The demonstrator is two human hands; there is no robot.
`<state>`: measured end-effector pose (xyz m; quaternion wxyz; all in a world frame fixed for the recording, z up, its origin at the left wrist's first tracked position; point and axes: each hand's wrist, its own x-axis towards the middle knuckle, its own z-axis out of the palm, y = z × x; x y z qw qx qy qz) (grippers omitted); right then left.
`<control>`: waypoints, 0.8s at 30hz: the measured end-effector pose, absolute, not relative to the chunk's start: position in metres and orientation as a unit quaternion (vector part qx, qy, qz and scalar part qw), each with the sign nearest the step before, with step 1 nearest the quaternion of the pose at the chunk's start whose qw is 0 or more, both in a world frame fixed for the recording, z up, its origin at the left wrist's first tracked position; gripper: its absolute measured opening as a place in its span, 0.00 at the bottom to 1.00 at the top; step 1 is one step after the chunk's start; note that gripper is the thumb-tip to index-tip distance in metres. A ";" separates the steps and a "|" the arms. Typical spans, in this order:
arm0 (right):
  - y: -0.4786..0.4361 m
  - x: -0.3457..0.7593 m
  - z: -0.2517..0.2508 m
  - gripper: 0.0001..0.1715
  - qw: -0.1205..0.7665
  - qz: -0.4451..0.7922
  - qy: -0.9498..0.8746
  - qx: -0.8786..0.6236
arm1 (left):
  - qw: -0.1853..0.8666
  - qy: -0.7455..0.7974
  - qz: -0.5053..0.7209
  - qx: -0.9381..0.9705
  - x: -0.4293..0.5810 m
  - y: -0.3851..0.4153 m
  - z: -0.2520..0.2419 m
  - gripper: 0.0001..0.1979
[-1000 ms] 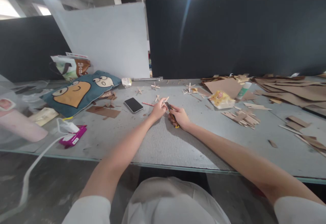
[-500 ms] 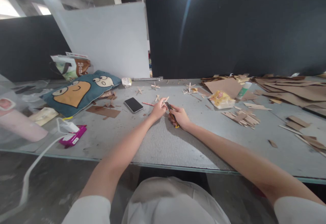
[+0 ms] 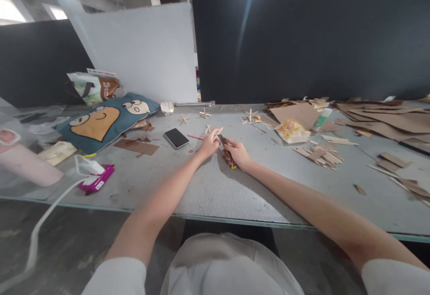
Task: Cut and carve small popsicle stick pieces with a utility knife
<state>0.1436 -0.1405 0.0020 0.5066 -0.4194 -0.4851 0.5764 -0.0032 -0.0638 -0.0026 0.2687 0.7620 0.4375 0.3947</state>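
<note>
My left hand (image 3: 210, 145) is closed on a short pale wooden stick (image 3: 220, 130), whose tip sticks out above the fingers. Wrapped around a dark utility knife (image 3: 228, 152) with yellow trim, my right hand (image 3: 239, 153) sits just to the right. The knife's front end points at the stick near my left fingertips; whether the blade touches it I cannot tell. A red-and-white striped stick (image 3: 195, 137) lies left of my left hand. Behind the hands are small star shapes of crossed sticks, one pinkish (image 3: 204, 113) and one upright (image 3: 250, 115).
A black phone (image 3: 176, 138) lies left of my hands. Farther left are a blue cartoon cushion (image 3: 126, 118) and a magenta power strip (image 3: 96, 182). To the right are a yellow packet (image 3: 292, 131), a glue stick (image 3: 322, 119), loose wooden sticks (image 3: 324, 157) and cardboard sheets (image 3: 372, 115).
Both hands stay in almost the same place, still holding the stick and the utility knife. Only a very slight shift of the right hand shows.
</note>
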 end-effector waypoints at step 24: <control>-0.142 0.143 0.004 0.31 0.509 0.576 -0.490 -0.412 | 0.290 0.470 0.403 0.730 -0.001 -0.061 -0.004 0.18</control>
